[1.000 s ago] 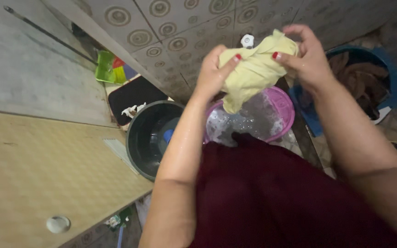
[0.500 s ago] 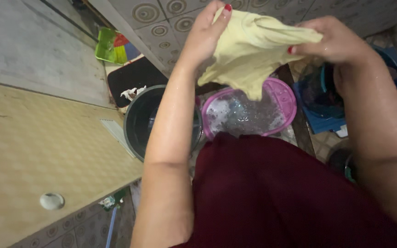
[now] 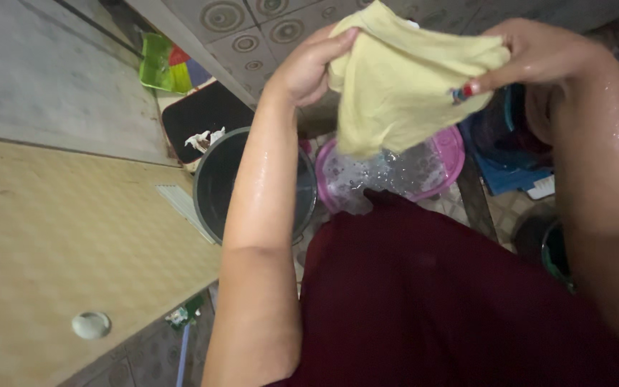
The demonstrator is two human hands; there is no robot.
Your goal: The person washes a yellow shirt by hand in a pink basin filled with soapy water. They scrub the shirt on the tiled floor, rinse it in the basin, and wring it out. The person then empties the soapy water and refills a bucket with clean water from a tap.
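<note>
Wet yellow cloth [image 3: 402, 86], upper centre: soft, limp, likely slippery. Pinched at top edges by left hand [image 3: 308, 68] and right hand [image 3: 539, 54]; best held there.

Patterned tile floor [image 3: 252, 32] with dark bucket [image 3: 213, 190], pink basin [image 3: 453, 150], black mat [image 3: 198, 118].

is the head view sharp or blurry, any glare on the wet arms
Head view: dim, soft focus; the yellow cloth and both hands, left hand and right hand, look slightly smeared; small wet glints on the forearms; the pink basin below is hazy.
</note>
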